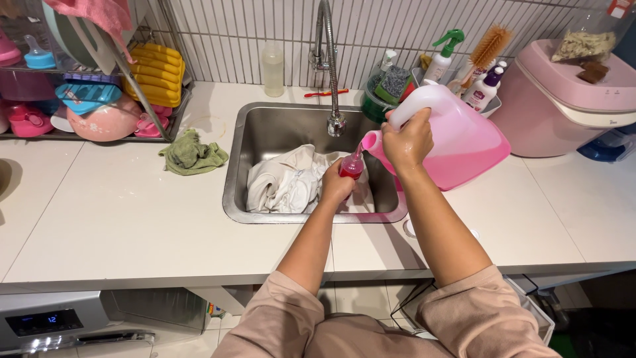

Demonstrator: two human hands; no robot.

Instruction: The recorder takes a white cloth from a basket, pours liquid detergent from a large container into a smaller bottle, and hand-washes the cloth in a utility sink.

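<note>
At the centre of the frame, the right hand (407, 140) gripped the handle of a tilted pink jug (464, 136) and poured red liquid into a small cap (351, 167), which the left hand (336, 185) held over the sink (265, 116). The cap looked almost full; the white laundry (285, 182) in the sink seemed not yet treated.

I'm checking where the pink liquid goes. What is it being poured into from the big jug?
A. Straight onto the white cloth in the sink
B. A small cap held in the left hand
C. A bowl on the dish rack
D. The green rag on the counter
B: the right hand tilts the pink jug, its spout over a small cap in the left hand above the sink.
</note>
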